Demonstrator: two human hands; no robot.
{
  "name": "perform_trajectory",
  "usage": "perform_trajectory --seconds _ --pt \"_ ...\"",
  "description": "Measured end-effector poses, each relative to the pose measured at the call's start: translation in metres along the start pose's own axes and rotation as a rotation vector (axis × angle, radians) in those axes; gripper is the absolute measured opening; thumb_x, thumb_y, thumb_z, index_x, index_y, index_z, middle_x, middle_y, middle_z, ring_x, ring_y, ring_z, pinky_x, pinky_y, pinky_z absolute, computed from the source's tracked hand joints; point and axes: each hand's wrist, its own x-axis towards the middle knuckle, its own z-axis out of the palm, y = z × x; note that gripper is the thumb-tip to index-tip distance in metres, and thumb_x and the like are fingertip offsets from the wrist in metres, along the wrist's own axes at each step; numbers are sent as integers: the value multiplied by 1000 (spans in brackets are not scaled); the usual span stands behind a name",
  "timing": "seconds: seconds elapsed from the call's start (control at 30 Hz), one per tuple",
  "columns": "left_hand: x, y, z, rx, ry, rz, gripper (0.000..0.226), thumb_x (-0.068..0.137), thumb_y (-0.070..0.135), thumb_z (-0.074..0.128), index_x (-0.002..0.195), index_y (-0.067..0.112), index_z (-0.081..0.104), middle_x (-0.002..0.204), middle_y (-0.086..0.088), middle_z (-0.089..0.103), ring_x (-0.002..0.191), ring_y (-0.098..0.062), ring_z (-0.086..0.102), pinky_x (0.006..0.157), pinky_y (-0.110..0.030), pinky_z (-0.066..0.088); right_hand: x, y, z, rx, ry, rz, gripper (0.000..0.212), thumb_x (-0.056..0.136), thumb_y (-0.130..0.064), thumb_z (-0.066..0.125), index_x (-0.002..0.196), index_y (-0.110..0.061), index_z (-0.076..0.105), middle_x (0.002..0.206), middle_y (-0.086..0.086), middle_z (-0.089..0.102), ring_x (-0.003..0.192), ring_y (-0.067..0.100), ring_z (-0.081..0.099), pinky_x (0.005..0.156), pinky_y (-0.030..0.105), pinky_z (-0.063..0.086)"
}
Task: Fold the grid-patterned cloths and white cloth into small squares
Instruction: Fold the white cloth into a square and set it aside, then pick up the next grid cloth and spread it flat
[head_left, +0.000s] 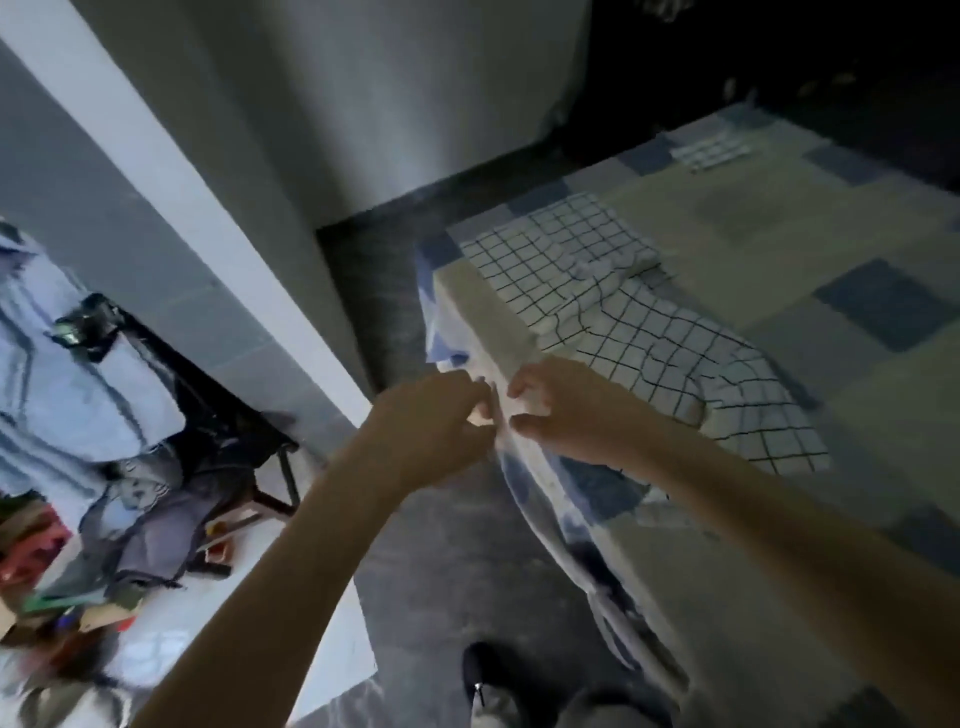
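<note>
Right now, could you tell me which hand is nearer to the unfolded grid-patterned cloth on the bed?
Right. The right hand sits at the unfolded grid-patterned cloth, by its near edge; the left hand is farther, out over the bed's edge.

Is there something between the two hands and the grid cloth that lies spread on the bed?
Nothing visible blocks it. The right hand and left hand meet at the bed's edge; the spread grid cloth lies just beyond the right hand.

A white cloth (511, 332) hangs stretched as a narrow folded strip at the bed corner. Beside it a grid-patterned cloth (675, 358) lies rumpled, and a small folded grid-patterned square (711, 151) sits well apart.
</note>
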Motion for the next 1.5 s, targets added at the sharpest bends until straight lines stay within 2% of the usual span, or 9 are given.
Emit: perform_trajectory --seconds 0.07,0.23,0.37,0.57,0.7,0.93,1.17,1.33,1.5 --pt "24 -14 6 1 -62 100 20 92 42 51 106 33 61 115 11 60 106 -13 58 89 -34 48 1 7 1 10 37 112 29 89 -37 58 116 -27 55 116 -6 51 99 12 52 83 29 44" --pt "72 -9 38 -10 -200 352 20 93 38 51 109 30 59 117 10 55 107 -14 54 85 -33 41 -14 38 17 50 78 368 32 88 -38 59 118 -27 55 121 -5 52 102 13 53 87 33 47" --pt "106 15 60 52 -388 566 23 92 34 53 112 27 59 118 6 54 109 -14 51 86 -32 44 -37 78 28 161 170 616 32 87 -36 58 118 -29 54 122 -7 52 89 9 59 82 34 51" --pt "168 55 82 198 -471 687 26 91 40 55 115 30 59 123 8 53 109 -13 53 92 -36 47 -60 144 42 203 258 877 28 87 -35 57 115 -29 57 117 -4 56 89 14 60 75 31 53" --pt "205 81 84 251 -500 738 29 92 40 55 119 28 57 127 7 52 110 -13 52 92 -33 45 -56 180 31 220 317 924 31 90 -36 57 120 -26 57 122 -1 55 103 16 55 83 28 44" --pt "262 132 80 340 -536 765 32 93 41 55 122 28 55 129 4 50 114 -16 51 92 -34 44 -39 232 -8 221 374 924 35 91 -39 55 123 -25 55 124 0 56 97 16 59 82 31 48" --pt "283 197 104 428 -599 835 35 92 43 53 125 29 54 132 4 49 118 -19 49 95 -38 44 -50 264 -6 285 405 979 37 91 -38 56 125 -23 54 130 1 54 112 19 54 95 35 46" --pt "288 226 118 529 -608 895 34 94 44 47 123 27 55 127 2 51 113 -21 53 93 -40 47 -69 284 5 348 420 1059 39 90 -36 57 126 -21 53 129 5 54 112 21 53 91 34 47" --pt "294 225 124 481 -588 947 33 97 40 44 127 28 52 129 3 50 114 -20 52 93 -37 46 -64 296 15 357 355 1121 43 90 -34 56 130 -19 50 132 6 49 114 23 52 90 34 46"
